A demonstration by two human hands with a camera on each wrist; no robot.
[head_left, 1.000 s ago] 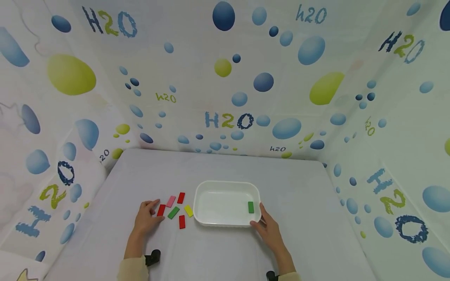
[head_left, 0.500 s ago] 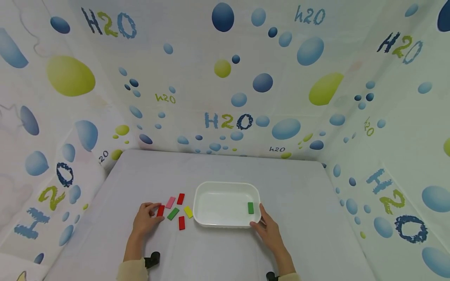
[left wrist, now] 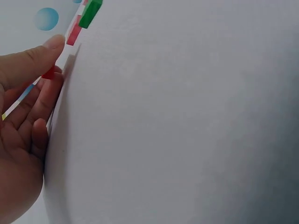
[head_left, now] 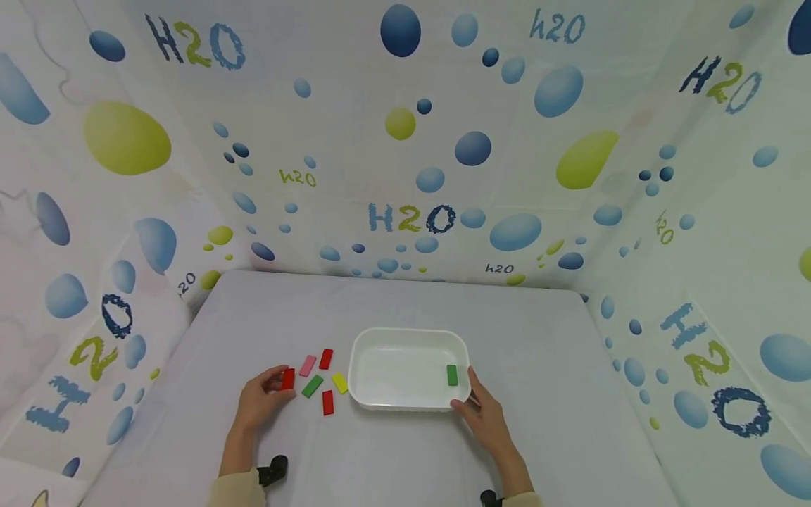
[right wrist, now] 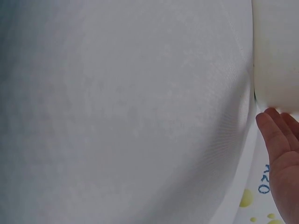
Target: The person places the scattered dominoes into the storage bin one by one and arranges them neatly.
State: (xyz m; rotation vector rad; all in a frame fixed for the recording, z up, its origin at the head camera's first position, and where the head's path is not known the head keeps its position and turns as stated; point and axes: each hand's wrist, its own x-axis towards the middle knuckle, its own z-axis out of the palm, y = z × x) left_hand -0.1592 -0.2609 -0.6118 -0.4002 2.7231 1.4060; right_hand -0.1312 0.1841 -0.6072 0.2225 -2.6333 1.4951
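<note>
White tray (head_left: 399,370), a shallow rect. w/ rounded corners, sits on a pale cloth-covered table (head_left: 405,303); all places here are rel. to it, as the person sees it.

L hand (head_left: 258,403), well to the tray's L: thumb & fingers bent in, almost closed, pinching a red block (head_left: 288,379) btwn the tips. The L wrist view shows only a bit of that block past the thumb; can't tell if it touches the table.

R hand (head_left: 486,417), at the tray's near R corner: thumb on the near side, fingers along the R side, spread approx. the corner's width & holding it. In the R wrist view the fingertips meet the tray's outer wall.

Inside the tray, close to its R end, lies one green block (head_left: 452,375), long side running near to far.

Btwn L hand & tray, five more blocks lie apart, at various angles. Yellow block (head_left: 339,382) is nearest, just beside the tray's L wall. Next out, a second red block (head_left: 326,359) is farther from the person & a third red block (head_left: 327,403) closer. Second green block (head_left: 312,386) lies beyond these, slanted; pink block (head_left: 307,365) is just past it, on the far side.

Behind the tray & table, a white backdrop (head_left: 355,162) w/ blue & lime dots & "H2O" lettering.
</note>
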